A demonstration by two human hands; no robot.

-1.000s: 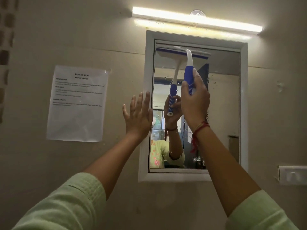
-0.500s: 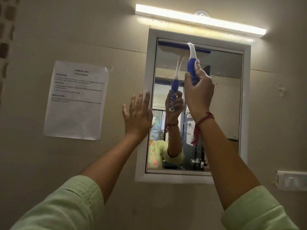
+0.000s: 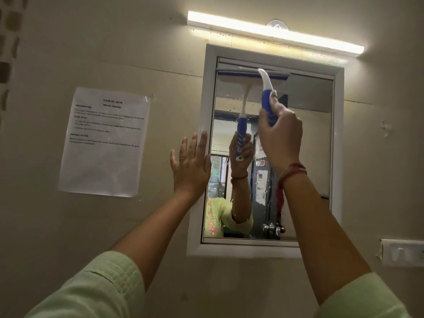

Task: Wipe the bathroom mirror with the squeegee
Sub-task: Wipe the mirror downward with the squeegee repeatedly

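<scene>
Squeegee (image 3: pixel 267 97), blue and white, is gripped in the person's right hand (image 3: pixel 281 138), whose fingers are wrapped tight round the blue handle, thumb lying up along it. From that fist the handle rises and curves into a white neck that leans up and to the left, so the tool's long axis runs close to upright. Its blue blade lies level across the top of the mirror (image 3: pixel 305 157), pressed against the glass just under the upper frame edge, reaching from the left side of the glass to past the middle. A red thread is tied round the right wrist, with a loose end hanging down.

The left hand (image 3: pixel 191 167) holds nothing; it is spread flat with fingers together, palm against the wall, fingertips overlapping the white mirror frame (image 3: pixel 205 92) on its left side. Both arms wear pale green sleeves.

The mirror is a tall rectangle in a white frame, set on a beige wall (image 3: pixel 68 226). Small water drops speckle the glass, which reflects the hand and squeegee, the green garment and a dark doorway. A lit tube light (image 3: pixel 275 34) glows above the frame. A printed paper sheet (image 3: pixel 104 143) is fixed to the wall left of the mirror, and a white switch plate (image 3: pixel 401 252) sits low on the right
</scene>
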